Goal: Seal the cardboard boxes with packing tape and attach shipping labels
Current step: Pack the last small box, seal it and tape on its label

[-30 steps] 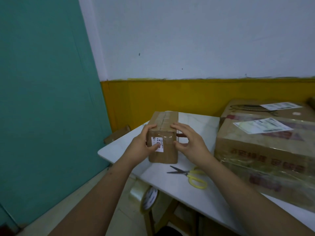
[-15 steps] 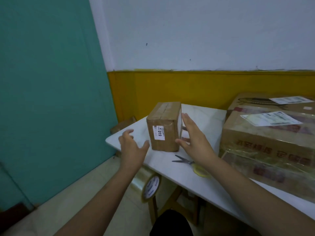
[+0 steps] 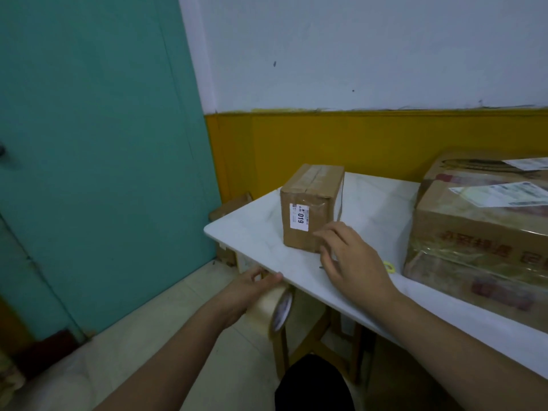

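A small brown cardboard box (image 3: 318,188) stands near the left corner of the white table (image 3: 252,241). Clear tape runs over its top seam, and a white label (image 3: 299,217) reading 019 is stuck on its near face. My right hand (image 3: 353,262) hovers by the box's lower right corner with relaxed fingers; its fingertips are at the box edge. My left hand (image 3: 246,292) is below the table edge, with thumb and fingers wrapped round a roll of clear packing tape (image 3: 269,310).
Yellow-handled scissors (image 3: 389,266) lie on the table, mostly hidden under my right hand. A large taped cardboard box (image 3: 474,232) with a shipping label fills the right side, with another box (image 3: 462,170) behind it. A teal door is on the left, and a wooden frame stands under the table.
Both hands have let go of the small box. My left hand dropped below the table edge onto the tape roll. My right hand slid down to the box's lower right corner.
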The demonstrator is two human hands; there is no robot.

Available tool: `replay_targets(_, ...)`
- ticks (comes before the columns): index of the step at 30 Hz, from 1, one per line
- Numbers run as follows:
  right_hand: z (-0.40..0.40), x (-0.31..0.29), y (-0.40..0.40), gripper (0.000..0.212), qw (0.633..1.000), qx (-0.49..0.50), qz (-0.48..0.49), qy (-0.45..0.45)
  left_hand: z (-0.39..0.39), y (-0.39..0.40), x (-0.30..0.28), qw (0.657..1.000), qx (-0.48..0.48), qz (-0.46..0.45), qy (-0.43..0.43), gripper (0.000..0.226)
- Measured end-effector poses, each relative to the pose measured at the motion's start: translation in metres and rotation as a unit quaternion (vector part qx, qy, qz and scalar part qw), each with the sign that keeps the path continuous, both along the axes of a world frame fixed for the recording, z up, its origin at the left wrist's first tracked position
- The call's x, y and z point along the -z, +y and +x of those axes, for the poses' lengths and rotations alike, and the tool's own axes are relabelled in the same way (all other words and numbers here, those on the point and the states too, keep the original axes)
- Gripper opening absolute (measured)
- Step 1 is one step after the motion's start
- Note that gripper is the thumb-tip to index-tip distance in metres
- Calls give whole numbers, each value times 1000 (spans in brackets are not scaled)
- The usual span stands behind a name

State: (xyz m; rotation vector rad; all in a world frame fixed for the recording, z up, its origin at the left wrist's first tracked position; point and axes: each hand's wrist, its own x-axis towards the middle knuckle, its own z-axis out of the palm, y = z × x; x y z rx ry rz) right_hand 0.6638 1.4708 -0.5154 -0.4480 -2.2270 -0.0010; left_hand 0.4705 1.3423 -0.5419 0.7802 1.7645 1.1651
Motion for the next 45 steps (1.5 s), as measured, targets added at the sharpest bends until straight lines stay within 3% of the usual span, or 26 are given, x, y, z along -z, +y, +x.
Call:
replay_targets(2, -2, 1, -4, 24, 998, -31, 10, -57, -8, -3, -15, 997, 32, -51, -57, 47)
replay_targets(4, -10, 3, -6, 31, 992, -64, -11, -112, -17, 2, -34, 990, 52, -119, -56, 47)
replay_targets(7, -31, -1, -16, 37, 967, -112, -202, -109, -22, 19, -73, 972, 93, -210, 49, 48)
replay_targets(10, -51, -20, -23, 46, 883, -176, -427, -88, -9, 34, -115, 938, 173, -253, 159, 42)
replay_targets(12, -52, -35, -18, 38, 827, -223, -513, -61, -2, 36, -138, 932, 189, -204, 230, 26)
replay_targets(14, -42, -53, -8, 27, 788, -245, -563, -49, 4, 27, -157, 898, 233, -147, 344, 12)
replay_targets(16, -28, -72, 2, 25, 784, -241, -570, -60, 11, 20, -172, 868, 292, -107, 388, 8)
replay_targets(19, -11, -102, 17, 31, 792, -223, -555, -124, 19, 20, -184, 867, 335, -59, 364, 12)
replay_targets(22, 2, -130, 25, 29, 774, -229, -558, -191, 21, 21, -201, 879, 343, -10, 330, 15)
replay_targets(25, 5, -147, 34, 32, 725, -250, -621, -158, 17, 21, -212, 910, 318, 40, 263, 18)
replay_targets(28, 0, -161, 49, 17, 675, -251, -687, -91, 11, 25, -215, 929, 291, 78, 215, 14)
replay_targets(29, -1, -167, 53, 12, 691, -224, -682, -86, 10, 27, -215, 932, 280, 75, 219, 14)
replay_targets(31, -5, -178, 62, 11, 764, -156, -617, -104, 5, 33, -213, 931, 257, 53, 252, 18)
replay_targets(33, -8, -189, 68, 12, 813, -113, -562, -105, -2, 39, -213, 922, 237, 20, 306, 27)
replay_targets(36, -9, -203, 80, 12, 828, -76, -552, -65, -7, 45, -224, 940, 195, 46, 278, 56)
replay_targets(39, -11, -214, 101, 13, 828, -59, -558, 3, -6, 49, -242, 964, 162, 99, 185, 63)
replay_targets(42, -25, -219, 121, 14, 856, -33, -516, 19, 0, 61, -244, 959, 128, 88, 235, 78)
replay_targets(45, -45, -213, 135, 13, 896, -13, -444, -24, 7, 74, -232, 959, 75, 66, 265, 86)
